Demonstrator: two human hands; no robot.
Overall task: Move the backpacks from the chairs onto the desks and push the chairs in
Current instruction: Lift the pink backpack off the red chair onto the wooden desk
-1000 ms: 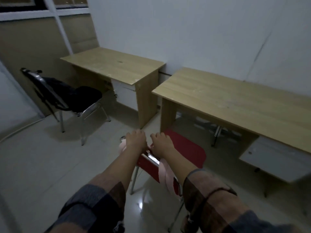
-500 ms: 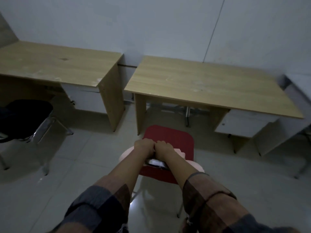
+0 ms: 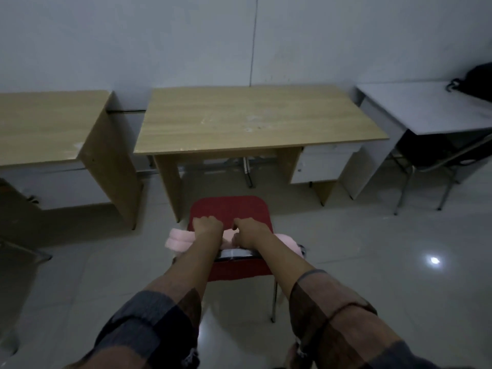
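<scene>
Nearest the viewer, two forearms in plaid sleeves extend forward over the red chair [image 3: 229,209]. The left hand [image 3: 207,227] and the right hand [image 3: 249,233] rest side by side on top of the chair's backrest, fingers curled down over a pink object [image 3: 177,239] draped across it. Both hands are closed around that pink object and the backrest edge; whether the pink object is a backpack cannot be determined.

The red chair stands on the tiled floor, its seat pointing toward the middle wooden desk [image 3: 253,121] and not yet under it. Beyond the chair, that desk has a bare top and a white drawer unit [image 3: 323,166] hung under its right end. Left of the chair stands a second wooden desk [image 3: 45,126]. Right of the chair, further back, a white desk [image 3: 426,107] carries a black backpack [image 3: 476,78] at its far corner, with a dark chair [image 3: 436,153] beneath.
</scene>
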